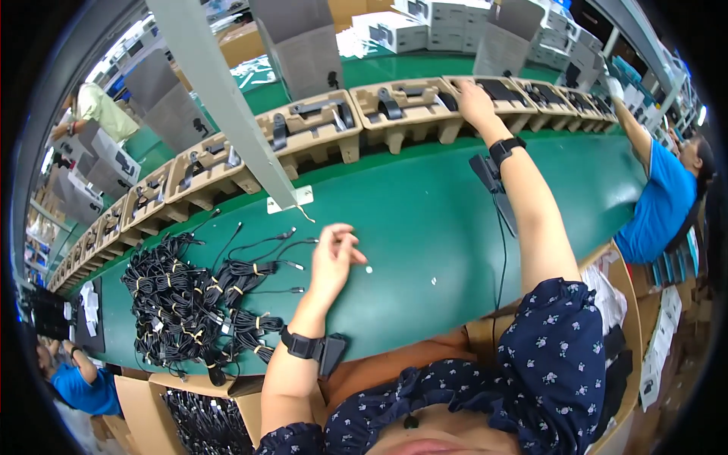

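Note:
My left hand (334,254) rests on the green table (425,220), fingers loosely apart, touching the end of a thin black cable (265,246) that trails from a pile of bundled black cables (193,303). My right hand (475,102) is stretched far forward, pressing on a tan moulded tray (406,114) in the row at the table's far side; what lies under its fingers is hidden. Each wrist carries a black band with a small black device.
A long row of tan trays with black parts (205,171) curves along the far edge. A grey post (220,98) stands on a white bracket. A person in blue (660,197) reaches to trays at right. A cardboard box of cables (205,421) sits below.

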